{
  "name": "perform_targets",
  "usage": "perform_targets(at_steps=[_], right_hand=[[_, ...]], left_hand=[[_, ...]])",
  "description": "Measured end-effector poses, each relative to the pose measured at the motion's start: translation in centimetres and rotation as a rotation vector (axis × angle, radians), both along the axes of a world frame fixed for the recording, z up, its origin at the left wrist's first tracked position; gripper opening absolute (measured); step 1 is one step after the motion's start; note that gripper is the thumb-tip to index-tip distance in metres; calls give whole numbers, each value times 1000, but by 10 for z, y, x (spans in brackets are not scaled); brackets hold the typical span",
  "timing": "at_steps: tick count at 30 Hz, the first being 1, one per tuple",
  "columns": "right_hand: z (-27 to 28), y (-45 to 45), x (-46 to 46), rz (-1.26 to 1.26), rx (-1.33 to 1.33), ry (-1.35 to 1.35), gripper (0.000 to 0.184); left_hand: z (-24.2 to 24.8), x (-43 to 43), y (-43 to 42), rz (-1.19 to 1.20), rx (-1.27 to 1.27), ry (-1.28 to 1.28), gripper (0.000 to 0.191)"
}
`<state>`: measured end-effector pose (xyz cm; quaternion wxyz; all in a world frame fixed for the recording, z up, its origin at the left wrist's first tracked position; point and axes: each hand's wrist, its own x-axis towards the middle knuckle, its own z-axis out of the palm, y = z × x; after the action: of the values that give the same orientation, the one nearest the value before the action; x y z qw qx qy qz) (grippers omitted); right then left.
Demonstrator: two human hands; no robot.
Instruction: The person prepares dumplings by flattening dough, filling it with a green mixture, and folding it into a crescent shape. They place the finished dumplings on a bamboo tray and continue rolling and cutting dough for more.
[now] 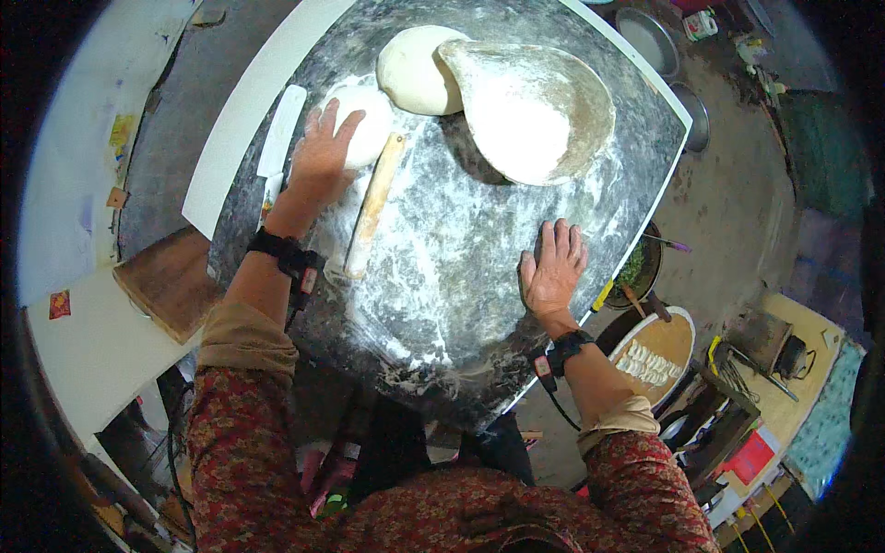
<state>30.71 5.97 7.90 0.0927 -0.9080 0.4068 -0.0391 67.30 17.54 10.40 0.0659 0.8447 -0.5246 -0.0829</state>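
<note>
My left hand (319, 162) rests with spread fingers on the near-left side of a floured white dough lump (370, 128). A wooden rolling pin (375, 211) lies slanted just right of that hand. To its left is a kitchen knife with a broad pale blade (282, 131), its handle towards me. My right hand (553, 266) lies palm down on the floured dark tabletop (449, 276), near the right edge, holding nothing. Behind the lump sits a larger, smooth dough ball (418, 69). A scoop-shaped vessel (591, 104) holding white flour leans against or overlaps that ball.
Right of the table, a pan with chopped greens (630, 269) stands below the edge. Beside it is an oval board with rows of dumplings (650, 363). Metal basins (646, 41) sit at the far right. A wooden board (166, 283) juts out at left.
</note>
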Motion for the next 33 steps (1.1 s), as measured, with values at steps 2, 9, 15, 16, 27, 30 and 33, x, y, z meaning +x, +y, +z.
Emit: perform_targets(at_steps=[2,9,15,16,27,30,33], right_hand=[[0,-1,0,0,9,4,57],[0,-1,-1,-14,34,-11,56],[-2,0,-2,-6,16,-34,54],[-2,0,-3,-11,19,-22,54],[1,-1,0,-31,30,-8,57],[2,-1,1,-26,8,-29,54],[1,0,1,-51,8,-29,58]], left_hand=[[0,5,-2,-23,-108,-41,62],[64,21,18,473,-515,829,40],[60,-73,69,732,-435,1908,39],[44,-93,66,871,-298,1902,39],[14,-131,85,656,-243,371,28],[10,-112,71,522,-163,130,32],[6,-87,63,313,-126,31,35]])
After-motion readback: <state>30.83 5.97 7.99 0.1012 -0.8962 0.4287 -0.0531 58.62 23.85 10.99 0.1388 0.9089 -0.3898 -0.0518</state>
